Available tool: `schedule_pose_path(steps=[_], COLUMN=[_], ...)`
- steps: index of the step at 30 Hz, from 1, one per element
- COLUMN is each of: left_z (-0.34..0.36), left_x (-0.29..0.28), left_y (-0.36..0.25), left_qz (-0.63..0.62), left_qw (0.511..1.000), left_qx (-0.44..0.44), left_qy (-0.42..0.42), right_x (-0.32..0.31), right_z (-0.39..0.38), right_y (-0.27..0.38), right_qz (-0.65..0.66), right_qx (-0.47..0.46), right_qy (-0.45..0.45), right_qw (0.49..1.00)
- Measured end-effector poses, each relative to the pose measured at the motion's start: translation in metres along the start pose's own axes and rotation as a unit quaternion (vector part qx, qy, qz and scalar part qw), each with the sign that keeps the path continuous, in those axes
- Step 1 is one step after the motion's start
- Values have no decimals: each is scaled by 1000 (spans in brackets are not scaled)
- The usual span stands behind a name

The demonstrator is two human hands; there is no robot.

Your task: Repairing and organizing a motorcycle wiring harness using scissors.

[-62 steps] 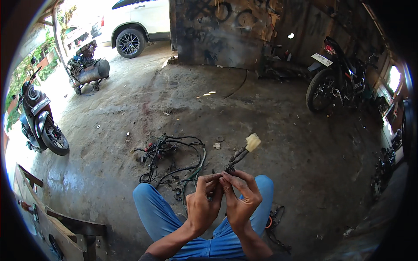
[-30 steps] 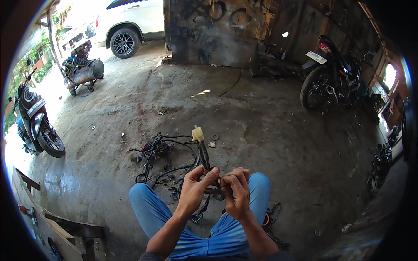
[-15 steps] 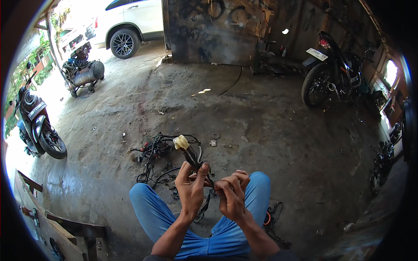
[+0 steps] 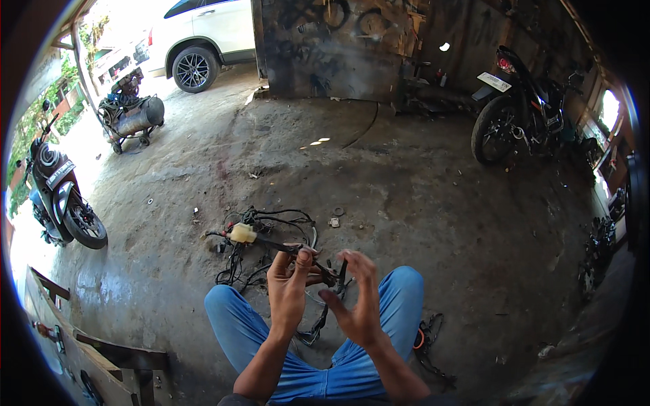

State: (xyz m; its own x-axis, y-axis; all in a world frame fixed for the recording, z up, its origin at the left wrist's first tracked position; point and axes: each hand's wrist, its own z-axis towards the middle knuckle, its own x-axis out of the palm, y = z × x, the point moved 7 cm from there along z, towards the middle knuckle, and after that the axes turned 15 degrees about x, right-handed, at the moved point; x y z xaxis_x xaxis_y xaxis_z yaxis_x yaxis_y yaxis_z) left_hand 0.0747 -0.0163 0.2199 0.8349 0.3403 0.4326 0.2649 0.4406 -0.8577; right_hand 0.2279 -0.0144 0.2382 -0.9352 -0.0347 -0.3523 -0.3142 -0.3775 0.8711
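Note:
My left hand (image 4: 289,287) is closed round a black wiring harness (image 4: 272,245), thumb on top. From its far side a cream plastic connector (image 4: 242,233) sticks out to the left, slightly blurred. Beside it, my right hand (image 4: 357,298) is open, thumb and fingers spread around a dark strand that runs out of the left hand; whether they touch it I cannot tell. More harness hangs down between my knees. A tangle of black cables (image 4: 233,260) lies on the floor beyond my left knee.
Beside my right leg lie more wires with an orange ring (image 4: 419,338). A wooden bench (image 4: 128,355) stands at lower left. Motorcycles are parked at left (image 4: 68,196) and far right (image 4: 501,128). An air compressor (image 4: 135,118) and a white car (image 4: 210,34) stand at far left.
The connector has swung left and down as my left hand tilted the harness. My right hand has let go of its pinch on the strand and spread its fingers.

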Motion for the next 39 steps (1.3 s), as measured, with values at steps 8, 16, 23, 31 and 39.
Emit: schedule_pose_path(steps=[8, 16, 23, 31, 39], left_z=[3, 0, 0, -3, 11], left_x=[-6, -12, -14, -23, -40], left_y=[-16, -19, -19, -2, 0], left_qz=[94, 71, 218, 177, 159], left_qw=[985, 970, 953, 951, 894], left_qx=[-7, -97, 20, 188, 405], left_qy=[142, 210, 208, 173, 109], right_x=[17, 19, 20, 42, 58], right_z=[9, 12, 14, -1, -13], right_y=[-27, -14, -27, -25, -11], right_qz=[190, 121, 120, 339, 427], right_qx=[150, 127, 164, 313, 362], right_qy=[57, 95, 147, 201, 254], right_qw=[969, 980, 968, 864, 789])
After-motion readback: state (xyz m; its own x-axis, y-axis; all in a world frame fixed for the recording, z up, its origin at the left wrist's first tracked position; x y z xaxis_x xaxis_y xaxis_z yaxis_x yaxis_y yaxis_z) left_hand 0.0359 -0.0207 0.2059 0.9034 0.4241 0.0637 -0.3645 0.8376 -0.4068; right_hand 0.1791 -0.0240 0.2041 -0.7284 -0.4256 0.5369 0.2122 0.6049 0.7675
